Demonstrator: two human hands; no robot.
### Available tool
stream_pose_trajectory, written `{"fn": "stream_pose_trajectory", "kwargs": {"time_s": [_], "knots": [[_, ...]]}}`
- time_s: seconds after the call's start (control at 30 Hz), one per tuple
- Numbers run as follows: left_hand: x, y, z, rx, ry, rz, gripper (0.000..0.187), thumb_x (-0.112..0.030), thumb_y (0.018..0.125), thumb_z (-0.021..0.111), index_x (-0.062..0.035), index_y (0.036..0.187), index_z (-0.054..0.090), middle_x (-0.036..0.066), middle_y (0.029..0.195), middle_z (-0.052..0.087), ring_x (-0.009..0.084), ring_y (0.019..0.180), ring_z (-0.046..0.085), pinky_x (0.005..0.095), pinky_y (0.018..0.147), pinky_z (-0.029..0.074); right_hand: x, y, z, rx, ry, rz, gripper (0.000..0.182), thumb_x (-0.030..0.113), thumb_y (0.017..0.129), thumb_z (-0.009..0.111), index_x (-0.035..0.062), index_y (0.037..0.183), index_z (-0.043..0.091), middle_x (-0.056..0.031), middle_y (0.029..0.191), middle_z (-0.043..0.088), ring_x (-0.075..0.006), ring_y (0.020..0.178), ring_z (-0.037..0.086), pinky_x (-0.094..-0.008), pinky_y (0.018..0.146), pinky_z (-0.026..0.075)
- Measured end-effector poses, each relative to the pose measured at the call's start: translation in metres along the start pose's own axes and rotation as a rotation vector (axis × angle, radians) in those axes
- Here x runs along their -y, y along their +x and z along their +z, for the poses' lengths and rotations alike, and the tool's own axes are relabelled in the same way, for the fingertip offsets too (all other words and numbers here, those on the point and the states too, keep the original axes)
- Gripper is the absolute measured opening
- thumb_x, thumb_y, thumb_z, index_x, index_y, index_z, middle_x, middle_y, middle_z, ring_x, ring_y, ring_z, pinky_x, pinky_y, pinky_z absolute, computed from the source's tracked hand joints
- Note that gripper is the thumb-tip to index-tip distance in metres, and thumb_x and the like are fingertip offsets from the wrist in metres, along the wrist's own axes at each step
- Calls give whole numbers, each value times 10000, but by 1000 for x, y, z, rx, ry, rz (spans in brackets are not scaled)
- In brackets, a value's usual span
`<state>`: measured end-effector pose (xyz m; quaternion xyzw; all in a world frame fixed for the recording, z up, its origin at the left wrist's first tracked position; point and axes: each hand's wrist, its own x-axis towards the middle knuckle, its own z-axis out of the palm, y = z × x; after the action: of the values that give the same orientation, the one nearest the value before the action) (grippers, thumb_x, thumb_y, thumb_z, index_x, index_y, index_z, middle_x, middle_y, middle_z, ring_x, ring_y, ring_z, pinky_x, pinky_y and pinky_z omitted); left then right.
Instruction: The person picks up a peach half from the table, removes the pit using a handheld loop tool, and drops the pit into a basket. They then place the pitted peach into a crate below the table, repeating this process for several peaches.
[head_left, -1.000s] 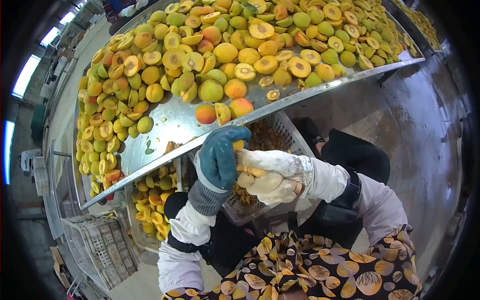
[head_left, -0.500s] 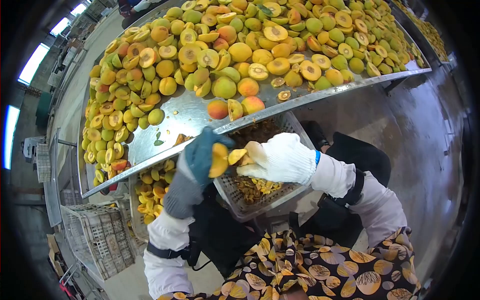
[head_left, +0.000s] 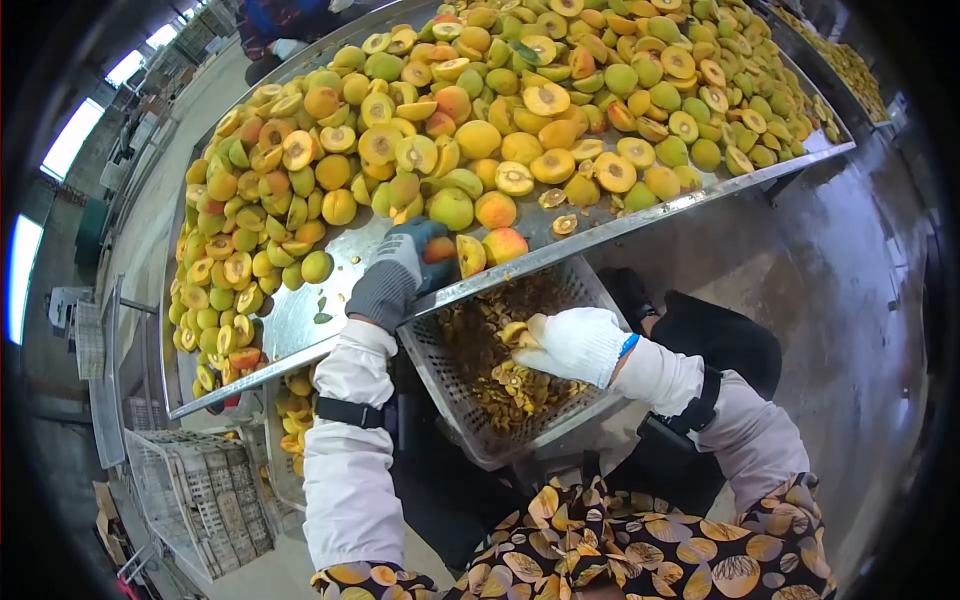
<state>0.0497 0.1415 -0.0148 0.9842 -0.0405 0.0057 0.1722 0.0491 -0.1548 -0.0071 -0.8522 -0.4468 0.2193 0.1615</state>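
Observation:
My left hand [head_left: 398, 265], in a grey and dark glove, reaches over the metal tray's front edge with its fingers curled round an orange-red fruit [head_left: 438, 250]. Cut fruit halves [head_left: 471, 256] lie just right of it. Over the crate [head_left: 590, 290] below the tray is my right hand [head_left: 575, 345], in a white knit glove. Its fingers are pinched together; a small yellow-brown piece shows at the fingertips, and I cannot make out exactly what is held. Brown and yellow scraps [head_left: 510, 390] lie inside this crate.
Many whole and halved fruits [head_left: 480, 140] cover much of the metal tray [head_left: 360, 240]. Another crate with yellow fruit [head_left: 295, 410] stands under its left side, beside stacked pale crates [head_left: 215, 500]. Part of another person [head_left: 285, 30] shows beyond the tray.
My left hand has moved up onto the tray and closed round a fruit there; the yellow half it held is gone from it. My right hand has lowered slightly over the crate.

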Motion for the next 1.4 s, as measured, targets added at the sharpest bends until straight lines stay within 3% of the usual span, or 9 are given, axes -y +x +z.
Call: {"fn": "stream_pose_trajectory", "kwargs": {"time_s": [0.1, 0.17, 0.27, 0.33, 0.47, 0.57, 0.9, 1.2, 1.4], "knots": [[6, -13, 5, -116, -200, -219, 485, -247, 775, 792, -33, 1180, 633, 177, 1145, 670, 321, 1004, 669, 384, 892, 532, -1, 5, 1, -158, 191, -42, 509, 508, 935, 572, 7, 961, 659, -193, 698, 667, -332, 612, 677, -439, 561, 531], [18, -30, 14, -358, -539, -335, 458, -259, 823, 774, 10, 1164, 628, 143, 1092, 688, 248, 937, 692, 344, 821, 555, 6, 1, -20, 101, 810, 122, 487, 474, 954, 558, -5, 985, 641, -127, 628, 614, -260, 525, 623, -377, 500, 501], [-7, -67, -11, -352, -1942, -326, 474, -163, 889, 730, 13, 1285, 539, 151, 1150, 676, 222, 1024, 676, 344, 897, 549, 24, -5, -53, 372, 1520, 261, 475, 427, 986, 544, -35, 1085, 591, -3, 544, 473, -110, 397, 438, -269, 382, 371], [-44, -76, 17, -594, -842, 88, 528, -91, 904, 704, 6, 1362, 459, 164, 1166, 675, 220, 1074, 669, 310, 871, 567, 29, -6, -52, 454, 1746, 213, 474, 437, 1008, 523, -28, 1069, 592, 10, 522, 432, -100, 389, 409, -256, 362, 337], [-109, -80, 12, -346, -2123, -338, 575, -483, 1023, 497, 4, 1328, 484, 181, 1224, 627, 258, 1075, 662, 373, 951, 544, 31, 2, -40, 360, 1478, 134, 568, 548, 987, 526, -16, 993, 586, -41, 551, 521, -143, 381, 481, -285, 358, 377], [-131, -79, 17, -515, -1751, -455, 633, -548, 1062, 292, -17, 1307, 534, 159, 1196, 621, 242, 1085, 646, 361, 942, 541, 31, 2, -33, 295, 1274, 89, 554, 546, 986, 508, 1, 968, 609, -69, 597, 585, -171, 442, 564, -300, 395, 433], [-137, -76, 39, -717, -761, -311, 603, -470, 1090, 290, 37, 1150, 612, 134, 1112, 645, 194, 985, 626, 331, 901, 497, 34, 5, -29, -17, 663, -10, 554, 545, 991, 449, 33, 1056, 650, -156, 743, 668, -323, 754, 693, -411, 708, 523], [-164, -75, 29, -761, -1049, -357, 532, -415, 1095, 327, 33, 1188, 598, 129, 1083, 655, 184, 992, 625, 322, 909, 496, 38, 1, -33, 204, 1044, 63, 467, 439, 1032, 464, 5, 920, 596, -44, 640, 575, -143, 513, 535, -289, 502, 445], [-159, -76, 19, -593, -1289, -190, 547, -431, 1095, 283, 21, 1241, 555, 155, 1059, 673, 216, 955, 669, 344, 910, 528, 19, 6, -13, 972, 2184, 14, 440, 486, 1011, 516, 72, 862, 531, 44, 482, 398, -86, 315, 386, -245, 295, 307]]}}
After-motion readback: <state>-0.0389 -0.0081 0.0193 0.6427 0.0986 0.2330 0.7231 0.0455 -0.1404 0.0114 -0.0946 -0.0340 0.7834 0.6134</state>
